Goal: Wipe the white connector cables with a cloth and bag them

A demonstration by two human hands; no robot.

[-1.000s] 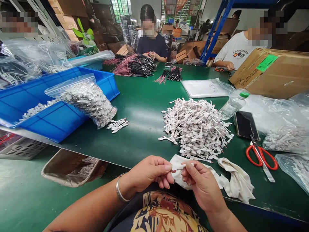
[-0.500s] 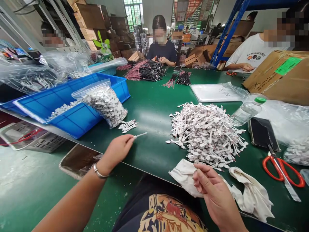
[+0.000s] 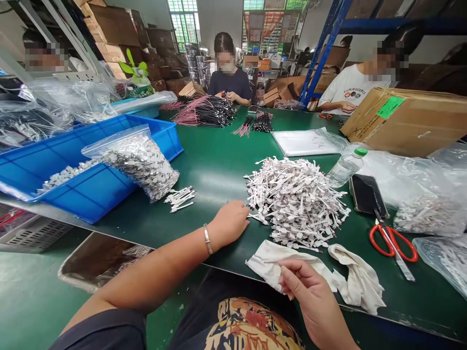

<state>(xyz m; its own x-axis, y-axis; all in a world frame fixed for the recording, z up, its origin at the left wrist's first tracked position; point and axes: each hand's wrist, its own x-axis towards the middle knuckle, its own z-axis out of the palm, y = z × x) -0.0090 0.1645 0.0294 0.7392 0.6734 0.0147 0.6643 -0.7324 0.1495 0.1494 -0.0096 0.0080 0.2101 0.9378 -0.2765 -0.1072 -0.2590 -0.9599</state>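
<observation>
My left hand (image 3: 229, 224) reaches across to the left edge of a large heap of short white connector cables (image 3: 295, 199). Its fingers are closed at the end of one white cable (image 3: 258, 217) that sticks out from the heap. My right hand (image 3: 310, 296) is held low in front of a crumpled white cloth (image 3: 275, 260), thumb and fingers pinched together; anything between them is too small to make out. Left of the heap lies a small bunch of the same cables (image 3: 180, 198), roughly side by side, beside a full clear zip bag (image 3: 142, 163) leaning on a blue bin.
The blue bin (image 3: 109, 194) stands on the left. To the right are red-handled scissors (image 3: 394, 245), a phone (image 3: 368, 194), a bottle (image 3: 345, 167) and a cardboard box (image 3: 408, 121). Several co-workers sit around; black and pink wires (image 3: 207, 111) lie at the far side.
My left hand has moved right, from beside the small bunch to the heap's edge. The cable it held is no longer in view there; one more lies at the bunch. My right hand stays pinched.
</observation>
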